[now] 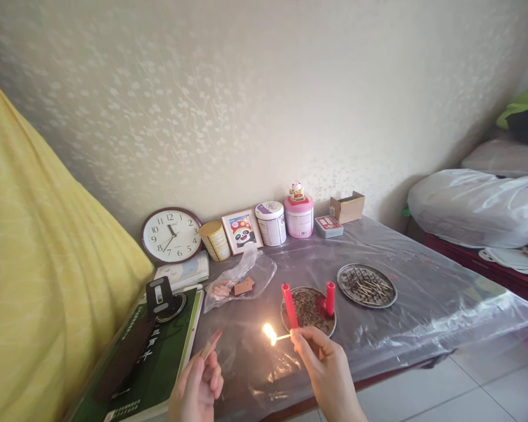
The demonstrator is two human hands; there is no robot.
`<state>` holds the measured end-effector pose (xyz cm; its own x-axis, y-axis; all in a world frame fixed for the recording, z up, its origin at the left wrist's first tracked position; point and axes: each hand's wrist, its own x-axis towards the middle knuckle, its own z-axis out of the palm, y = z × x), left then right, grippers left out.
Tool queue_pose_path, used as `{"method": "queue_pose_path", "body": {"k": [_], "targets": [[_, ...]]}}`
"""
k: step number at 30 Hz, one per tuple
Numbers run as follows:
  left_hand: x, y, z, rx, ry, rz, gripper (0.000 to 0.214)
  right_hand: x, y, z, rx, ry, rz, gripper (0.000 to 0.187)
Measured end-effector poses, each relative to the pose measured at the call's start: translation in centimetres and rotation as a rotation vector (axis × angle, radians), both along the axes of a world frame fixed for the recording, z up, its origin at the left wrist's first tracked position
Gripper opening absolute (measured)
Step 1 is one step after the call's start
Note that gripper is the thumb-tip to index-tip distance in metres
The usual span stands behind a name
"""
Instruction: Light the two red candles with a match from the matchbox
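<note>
My right hand pinches a burning match, its flame bright at the left end. Between the fingers of my left hand is a small flat matchbox, held up near the table's front. Just beyond my right hand lies a round metal plate with a dark, stained bottom. A tall red candle leans on its left side, and a shorter red candle stands at its right. No flame shows on either candle.
Burnt matches fill a second plate at right. A clear plastic bag holds small boxes. A green book lies left. A clock, a picture frame and tins line the wall. Clear plastic sheeting covers the table.
</note>
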<state>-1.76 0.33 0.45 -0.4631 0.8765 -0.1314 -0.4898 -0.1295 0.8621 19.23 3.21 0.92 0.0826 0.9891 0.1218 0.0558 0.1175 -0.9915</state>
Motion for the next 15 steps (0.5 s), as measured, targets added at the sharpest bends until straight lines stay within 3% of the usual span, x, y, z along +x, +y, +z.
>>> {"method": "queue_pose_path", "body": {"k": [9,15], "targets": [[-0.38,-0.07,-0.69,-0.007,-0.028,0.000,0.034,-0.06,0.12,0.51,-0.017,0.019,0.000,0.035],[-0.35,-0.10,-0.28,-0.005,-0.022,-0.002,0.036,-0.14,0.01,1.05,-0.035,0.037,-0.001,0.038]]}}
